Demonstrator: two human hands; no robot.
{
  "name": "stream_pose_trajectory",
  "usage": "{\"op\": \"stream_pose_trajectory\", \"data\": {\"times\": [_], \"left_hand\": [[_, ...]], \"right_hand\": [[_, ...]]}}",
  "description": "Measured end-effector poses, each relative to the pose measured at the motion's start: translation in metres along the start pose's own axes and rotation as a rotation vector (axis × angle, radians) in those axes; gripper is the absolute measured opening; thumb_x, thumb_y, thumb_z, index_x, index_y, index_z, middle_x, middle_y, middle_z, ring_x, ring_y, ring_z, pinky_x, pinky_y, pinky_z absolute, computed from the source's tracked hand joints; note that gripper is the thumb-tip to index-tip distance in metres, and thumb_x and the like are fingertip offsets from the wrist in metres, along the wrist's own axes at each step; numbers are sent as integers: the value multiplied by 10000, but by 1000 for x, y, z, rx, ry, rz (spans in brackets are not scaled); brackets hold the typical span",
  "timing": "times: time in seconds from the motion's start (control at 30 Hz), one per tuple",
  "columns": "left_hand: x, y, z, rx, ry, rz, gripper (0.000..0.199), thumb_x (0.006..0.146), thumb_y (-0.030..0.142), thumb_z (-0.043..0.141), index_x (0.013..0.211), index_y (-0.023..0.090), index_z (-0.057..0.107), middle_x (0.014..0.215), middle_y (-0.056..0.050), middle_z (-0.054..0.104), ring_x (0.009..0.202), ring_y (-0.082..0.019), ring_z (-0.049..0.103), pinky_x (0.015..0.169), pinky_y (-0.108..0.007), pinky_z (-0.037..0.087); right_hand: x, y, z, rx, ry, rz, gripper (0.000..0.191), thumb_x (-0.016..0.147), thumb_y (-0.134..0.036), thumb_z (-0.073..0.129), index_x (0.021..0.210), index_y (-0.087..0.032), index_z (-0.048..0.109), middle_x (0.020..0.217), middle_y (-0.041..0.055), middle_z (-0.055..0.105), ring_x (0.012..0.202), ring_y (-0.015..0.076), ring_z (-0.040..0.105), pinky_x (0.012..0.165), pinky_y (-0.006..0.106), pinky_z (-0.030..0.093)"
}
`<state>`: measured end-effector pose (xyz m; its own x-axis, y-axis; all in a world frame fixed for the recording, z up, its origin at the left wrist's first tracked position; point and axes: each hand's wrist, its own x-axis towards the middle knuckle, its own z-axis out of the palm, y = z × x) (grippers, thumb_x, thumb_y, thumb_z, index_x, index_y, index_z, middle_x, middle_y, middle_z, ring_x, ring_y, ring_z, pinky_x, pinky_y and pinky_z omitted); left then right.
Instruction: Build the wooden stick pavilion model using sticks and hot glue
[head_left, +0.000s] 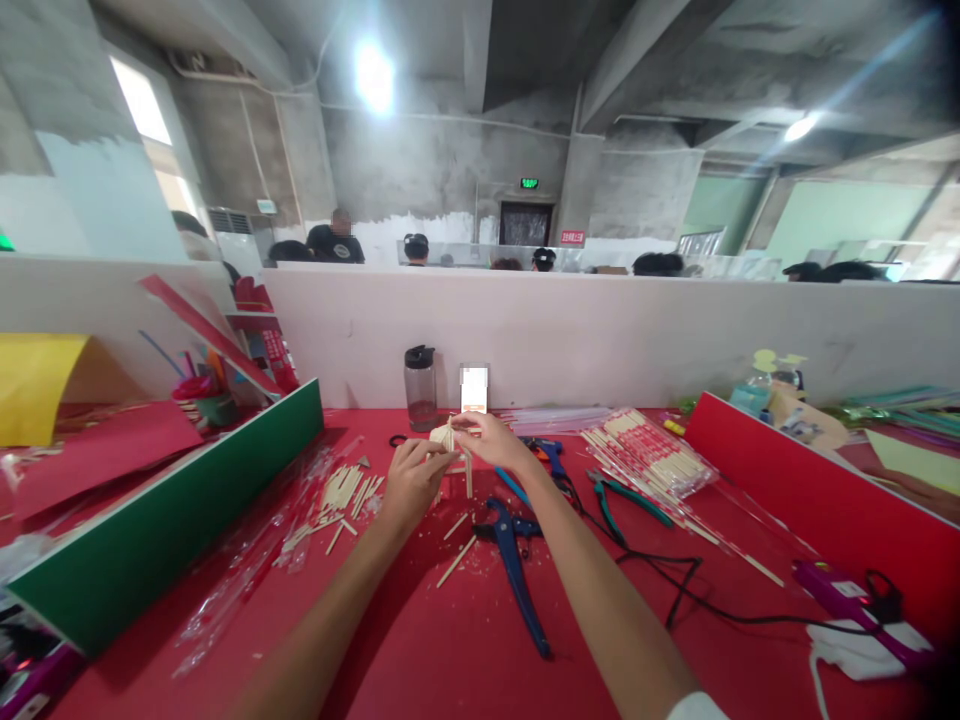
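Both hands meet over the back middle of the red table (420, 650), at a small structure of pale wooden sticks (442, 436). My left hand (414, 478) has its fingers pressed together at the structure's lower left side. My right hand (491, 440) reaches in from the right, its fingertips pinched at the top of the structure. The fingers hide part of it, and the exact piece in each pinch is too small to tell. Upright sticks (469, 476) show just below the right hand. A blue cutter (514, 570) lies nearer, between the forearms.
Cut sticks (343, 490) lie left of the hands. A bottle (421, 390) and a bright phone (474, 388) stand behind. To the right are green-handled pliers (630, 500), a blue glue gun (551, 455), bundled sticks (652, 450) and a black cable (675, 560). Green (172, 520) and red (825, 490) boards flank the table.
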<state>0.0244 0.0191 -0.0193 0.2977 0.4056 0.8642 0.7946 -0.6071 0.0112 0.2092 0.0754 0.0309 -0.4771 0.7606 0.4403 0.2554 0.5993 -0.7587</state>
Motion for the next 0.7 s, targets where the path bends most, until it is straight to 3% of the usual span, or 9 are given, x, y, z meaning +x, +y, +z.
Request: {"op": "stream_pose_trajectory", "data": {"times": [0.33,0.53,0.7], "left_hand": [[-1,1,-1,-120,26,-60,167,928,231,606,1021,269,740,915,-41,679,856,-188,568,817,-340,468],[1,1,-10,-279,30,-321,215,969,284,513,1130,228,644,1059,-72,643,1015,-220,590,925,-381,475],[2,2,-1,-418,-5,-513,274,945,367,547,1175,221,581,1158,-81,627,1104,-240,583,979,-410,458]], "right_hand": [[0,5,3,45,26,9,281,823,-240,678,1095,-171,687,1164,86,705,1113,210,645,1010,369,470],[2,8,3,51,24,2,281,808,-251,696,1075,-162,700,1114,94,722,1069,214,665,980,369,486],[3,11,3,83,19,4,297,805,-245,698,1089,-158,700,1138,99,716,1078,215,665,985,364,485]]}}
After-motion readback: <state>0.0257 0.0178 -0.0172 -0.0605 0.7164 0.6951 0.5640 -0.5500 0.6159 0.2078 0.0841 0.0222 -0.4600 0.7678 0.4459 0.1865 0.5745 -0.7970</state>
